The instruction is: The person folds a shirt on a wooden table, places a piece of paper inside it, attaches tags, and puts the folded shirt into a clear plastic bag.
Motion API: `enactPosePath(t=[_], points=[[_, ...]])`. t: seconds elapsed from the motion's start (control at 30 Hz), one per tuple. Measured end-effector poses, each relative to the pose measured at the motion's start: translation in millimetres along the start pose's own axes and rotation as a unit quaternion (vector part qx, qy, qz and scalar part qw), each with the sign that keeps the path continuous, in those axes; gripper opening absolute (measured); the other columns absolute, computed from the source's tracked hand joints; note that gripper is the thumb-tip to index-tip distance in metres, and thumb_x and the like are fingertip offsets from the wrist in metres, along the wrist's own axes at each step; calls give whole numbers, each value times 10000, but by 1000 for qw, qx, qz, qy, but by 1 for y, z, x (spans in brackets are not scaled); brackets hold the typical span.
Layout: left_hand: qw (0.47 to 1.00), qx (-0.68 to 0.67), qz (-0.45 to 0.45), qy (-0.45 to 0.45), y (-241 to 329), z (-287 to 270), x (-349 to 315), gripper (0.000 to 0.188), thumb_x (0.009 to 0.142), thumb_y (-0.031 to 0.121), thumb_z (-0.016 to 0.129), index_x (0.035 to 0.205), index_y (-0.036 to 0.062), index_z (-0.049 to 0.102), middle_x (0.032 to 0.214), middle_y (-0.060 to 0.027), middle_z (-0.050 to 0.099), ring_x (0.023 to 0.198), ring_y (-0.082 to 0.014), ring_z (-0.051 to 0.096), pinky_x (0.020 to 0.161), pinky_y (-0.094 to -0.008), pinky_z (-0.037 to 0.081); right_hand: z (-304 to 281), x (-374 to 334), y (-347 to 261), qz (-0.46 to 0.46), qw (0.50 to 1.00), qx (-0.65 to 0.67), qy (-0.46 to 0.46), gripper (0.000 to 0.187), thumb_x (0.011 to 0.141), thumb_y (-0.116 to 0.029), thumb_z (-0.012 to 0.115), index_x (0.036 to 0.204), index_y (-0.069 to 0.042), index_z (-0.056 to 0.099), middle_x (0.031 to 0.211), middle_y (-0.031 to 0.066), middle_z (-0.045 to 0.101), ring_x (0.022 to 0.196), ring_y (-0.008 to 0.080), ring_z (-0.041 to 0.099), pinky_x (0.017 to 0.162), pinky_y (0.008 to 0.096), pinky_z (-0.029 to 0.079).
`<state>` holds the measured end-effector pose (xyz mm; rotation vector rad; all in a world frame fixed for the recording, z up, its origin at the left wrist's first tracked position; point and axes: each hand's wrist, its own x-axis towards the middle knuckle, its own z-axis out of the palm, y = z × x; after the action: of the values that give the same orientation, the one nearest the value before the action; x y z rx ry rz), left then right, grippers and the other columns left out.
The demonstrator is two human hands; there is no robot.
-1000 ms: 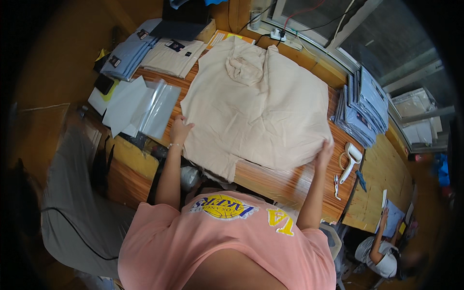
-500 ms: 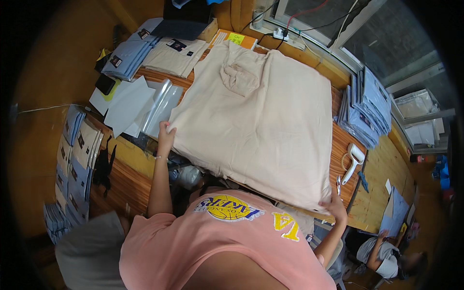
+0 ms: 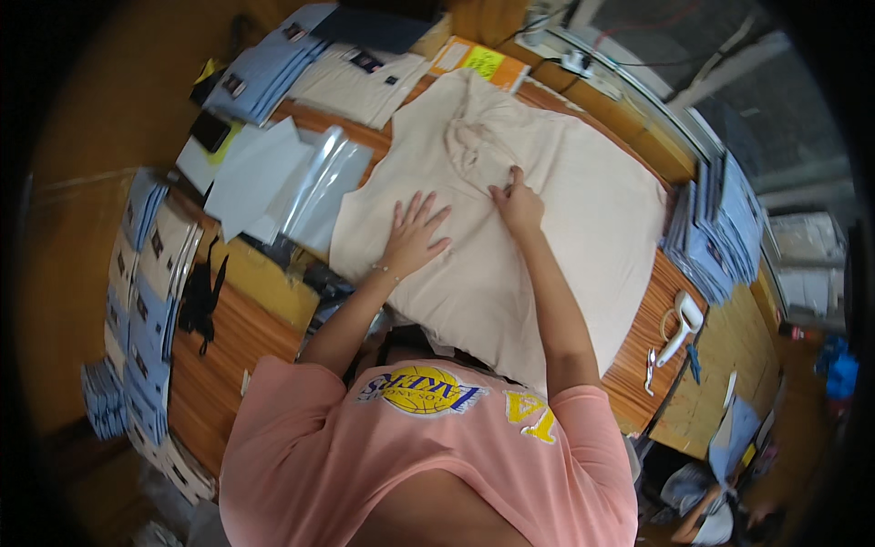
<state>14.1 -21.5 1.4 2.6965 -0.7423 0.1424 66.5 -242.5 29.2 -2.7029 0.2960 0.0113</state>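
Observation:
A pale beige shirt lies spread over the striped wooden table, with a bunched, creased part towards its far edge. Its near edge hangs at the table's front. My left hand rests flat on the cloth, left of the middle, fingers spread. Farther in, my right hand is at the shirt just below the bunched part. Its thumb and fingers are drawn together in what looks like a pinch of cloth; the fingertips are partly hidden.
Packed blue shirts and beige ones stand at the back left, beside white sheets and clear plastic. On the right are blue packs, a white lint roller and small snips. Another person is at lower right.
Both hands have left the shirt's near corners and moved inward onto it. The left now lies flat; the right has reached the bunched part. The near right corner has drawn inward. The view has shifted.

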Motion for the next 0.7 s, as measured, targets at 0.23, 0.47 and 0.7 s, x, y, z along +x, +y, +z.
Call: enactPosePath(t=[0.23, 0.47, 0.7], points=[[1000, -14, -9, -20, -3, -8, -19, 572, 775, 402, 574, 1295, 229, 411, 1402, -96, 265, 1316, -310, 167, 1026, -565, 116, -100, 79, 16, -88, 877, 441, 172, 615, 789, -182, 642, 1282, 1, 322, 1151, 191, 528, 1049, 256, 515, 906, 338, 379], [999, -28, -13, -8, -2, -9, -14, 576, 760, 386, 597, 1287, 235, 421, 1406, -86, 261, 1319, -304, 168, 1031, -559, 123, -79, 6, 199, -62, 963, 115, 235, 690, 730, -102, 625, 1318, 30, 288, 1332, 225, 344, 1255, 333, 300, 1050, 370, 223], [998, -46, -21, 36, -4, -9, -27, 585, 732, 371, 632, 1260, 206, 442, 1386, -76, 302, 1311, -281, 204, 1031, -547, 152, -47, -160, 248, 78, 975, -138, 157, 495, 910, -378, 378, 1311, -87, 381, 1360, 174, 333, 1263, 328, 293, 1005, 462, 270]])
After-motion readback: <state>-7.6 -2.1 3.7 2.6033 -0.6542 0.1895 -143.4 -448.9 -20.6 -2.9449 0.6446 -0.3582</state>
